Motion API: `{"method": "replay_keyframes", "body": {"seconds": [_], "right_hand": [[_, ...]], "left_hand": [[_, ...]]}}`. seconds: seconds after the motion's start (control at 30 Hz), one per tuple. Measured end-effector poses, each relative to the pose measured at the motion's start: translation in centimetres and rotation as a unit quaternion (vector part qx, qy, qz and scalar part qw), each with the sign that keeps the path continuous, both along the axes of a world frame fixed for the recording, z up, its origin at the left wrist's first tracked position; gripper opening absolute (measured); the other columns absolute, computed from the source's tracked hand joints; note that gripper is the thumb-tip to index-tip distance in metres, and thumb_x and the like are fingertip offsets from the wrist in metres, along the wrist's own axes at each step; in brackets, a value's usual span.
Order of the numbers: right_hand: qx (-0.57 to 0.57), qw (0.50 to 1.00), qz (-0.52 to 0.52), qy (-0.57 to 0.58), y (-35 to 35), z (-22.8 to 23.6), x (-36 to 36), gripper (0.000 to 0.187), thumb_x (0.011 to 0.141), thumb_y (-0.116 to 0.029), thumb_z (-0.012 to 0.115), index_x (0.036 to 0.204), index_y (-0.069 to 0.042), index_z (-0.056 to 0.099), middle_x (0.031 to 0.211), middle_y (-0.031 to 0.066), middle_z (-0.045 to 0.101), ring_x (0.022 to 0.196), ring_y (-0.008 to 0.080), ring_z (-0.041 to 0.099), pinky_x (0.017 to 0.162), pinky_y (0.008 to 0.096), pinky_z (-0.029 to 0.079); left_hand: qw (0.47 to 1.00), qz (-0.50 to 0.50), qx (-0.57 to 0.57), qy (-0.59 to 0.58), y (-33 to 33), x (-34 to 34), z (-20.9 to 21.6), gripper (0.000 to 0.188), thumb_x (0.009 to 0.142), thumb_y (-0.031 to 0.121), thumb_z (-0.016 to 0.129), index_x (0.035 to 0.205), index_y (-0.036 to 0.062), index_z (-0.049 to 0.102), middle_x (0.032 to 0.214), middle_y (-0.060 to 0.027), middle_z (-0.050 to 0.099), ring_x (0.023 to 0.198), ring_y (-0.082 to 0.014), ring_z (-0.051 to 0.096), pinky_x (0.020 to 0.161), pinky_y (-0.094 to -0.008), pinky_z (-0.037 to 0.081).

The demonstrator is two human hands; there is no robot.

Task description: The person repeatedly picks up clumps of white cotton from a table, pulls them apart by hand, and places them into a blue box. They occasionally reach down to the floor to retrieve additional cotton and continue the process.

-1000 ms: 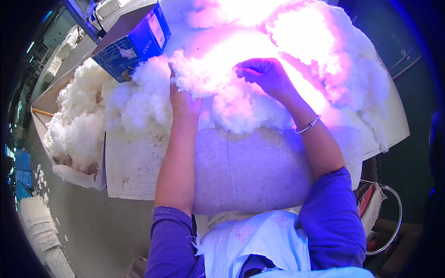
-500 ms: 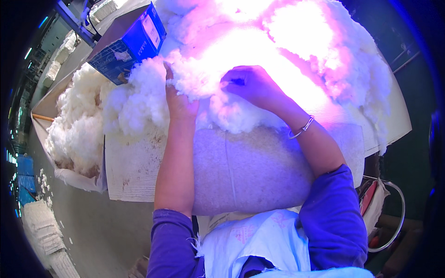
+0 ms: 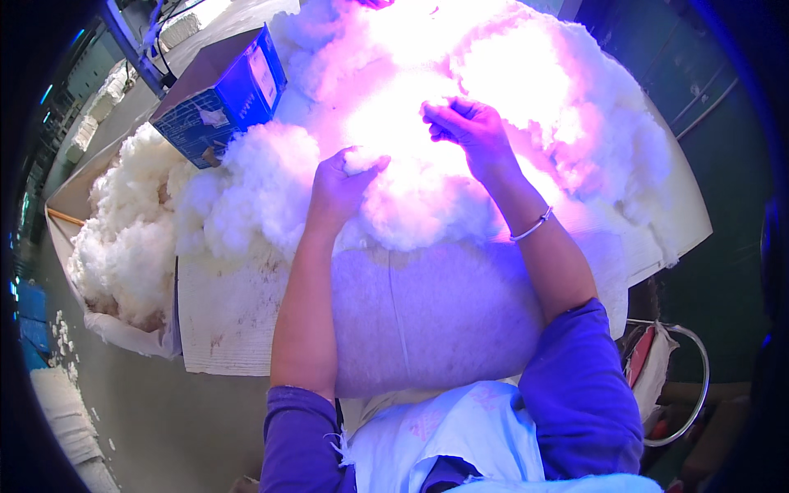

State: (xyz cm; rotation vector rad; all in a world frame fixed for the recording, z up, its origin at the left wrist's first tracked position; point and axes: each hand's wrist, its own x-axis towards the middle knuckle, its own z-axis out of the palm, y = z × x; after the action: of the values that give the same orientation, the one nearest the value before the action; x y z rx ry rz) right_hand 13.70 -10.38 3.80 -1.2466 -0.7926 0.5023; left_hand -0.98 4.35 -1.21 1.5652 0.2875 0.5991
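**Two bare hands worked in a bright heap of fluff**

The left hand (image 3: 341, 185) was at the near side of the white fluff (image 3: 423, 209). Its thumb and fingers made a narrow gap with a soft tuft (image 3: 358, 159) in it, maybe so the tuft would not slip away. The grip looked light, as fluff squashes easily.

The right hand (image 3: 477, 135) was up over the heap, farther from the body. Its fingers were curled in close to the thumb, which suits picking at tiny bits. The glare washed out the tips, so I cannot tell if they met or held anything.

The white fluff lay on the table in front of the person, so both hands could get to it with bent arms. Pink and purple light shone on the middle, perhaps to help the eyes.

A blue box (image 3: 201, 123) sat tipped to the left, right by the fluff. Its place kept it near the left hand but out of the way. A smooth pad (image 3: 444, 316) lay along the near edge, under the forearms, maybe to make a soft side to lean on.
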Motion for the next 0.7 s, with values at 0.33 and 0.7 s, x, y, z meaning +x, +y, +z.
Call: {"method": "replay_keyframes", "body": {"seconds": [0.33,0.7], "right_hand": [[0.085,0.967,0.039,-0.236,17.4,9.4,1.6,0.023,0.086,-0.017,0.064,0.102,-0.001,0.064,0.084,0.0054,0.066,0.071,0.0106,0.062,0.067,0.0229,0.051],[-0.089,0.801,0.129,-0.578,36.0,11.1,-0.1,0.031,0.086,-0.022,0.059,0.113,-0.008,0.063,0.105,0.0102,0.066,0.095,0.0183,0.062,0.077,0.0309,0.051]], "left_hand": [[0.945,0.168,0.274,-0.06,-1.1,0.8,-0.1,0.057,0.076,0.02,0.072,0.126,0.0082,0.046,0.114,-0.0138,0.057,0.106,-0.0263,0.055,0.09,-0.036,0.044],[0.853,0.241,0.459,-0.056,-1.4,-0.4,1.8,0.03,0.073,0.012,0.067,0.103,0.0065,0.061,0.111,-0.015,0.053,0.102,-0.0305,0.05,0.086,-0.0423,0.038]]}}
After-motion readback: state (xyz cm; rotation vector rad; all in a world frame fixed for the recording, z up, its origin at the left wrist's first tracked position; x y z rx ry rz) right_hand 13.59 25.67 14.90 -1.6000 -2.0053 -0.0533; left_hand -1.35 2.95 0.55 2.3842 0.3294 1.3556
